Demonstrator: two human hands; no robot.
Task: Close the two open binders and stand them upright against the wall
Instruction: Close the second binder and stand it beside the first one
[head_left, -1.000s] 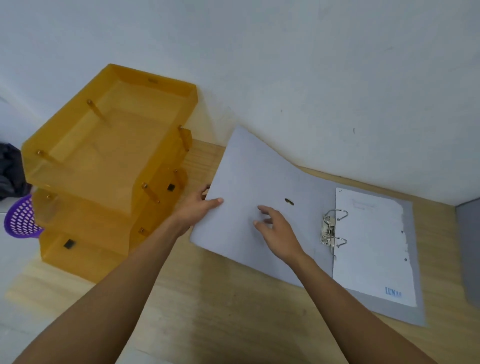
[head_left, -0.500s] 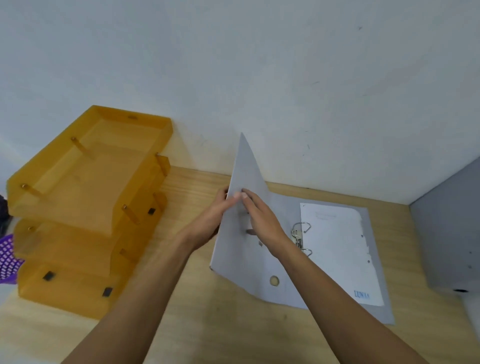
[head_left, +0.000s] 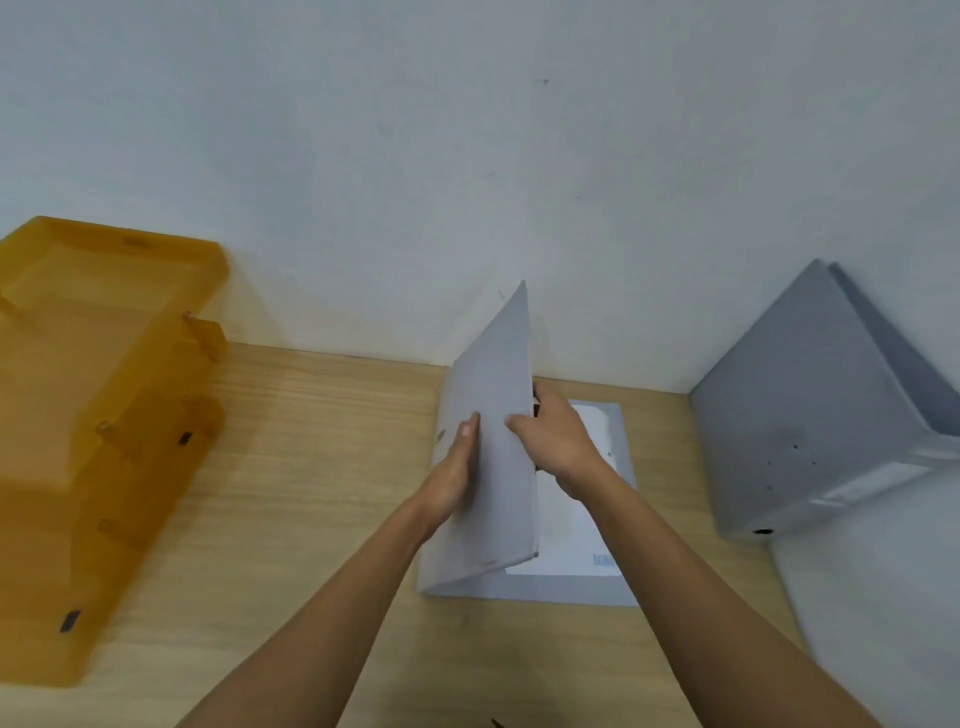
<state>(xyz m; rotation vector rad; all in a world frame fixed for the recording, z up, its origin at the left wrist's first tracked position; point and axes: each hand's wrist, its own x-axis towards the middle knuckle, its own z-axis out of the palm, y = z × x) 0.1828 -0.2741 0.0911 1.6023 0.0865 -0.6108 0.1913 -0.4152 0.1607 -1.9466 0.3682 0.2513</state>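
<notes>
A grey binder (head_left: 493, 415) lies on the wooden desk (head_left: 322, 467) near the wall, its front cover raised nearly vertical above the white paper (head_left: 566, 535) filed inside. My left hand (head_left: 454, 478) presses flat against the cover's outer face. The cover's top edge is gripped by my right hand (head_left: 553, 441), thumb outside and fingers behind. The ring mechanism is hidden behind the cover and my right hand. A second grey binder (head_left: 795, 415) stands upright against the wall at the right, closed.
A stack of orange translucent letter trays (head_left: 98, 415) fills the desk's left side against the white wall (head_left: 467, 156). Bare wood lies between the trays and the binder I hold.
The cover has swung from flat on the left up to nearly vertical over the paper. My view shifted right, bringing the standing binder into sight.
</notes>
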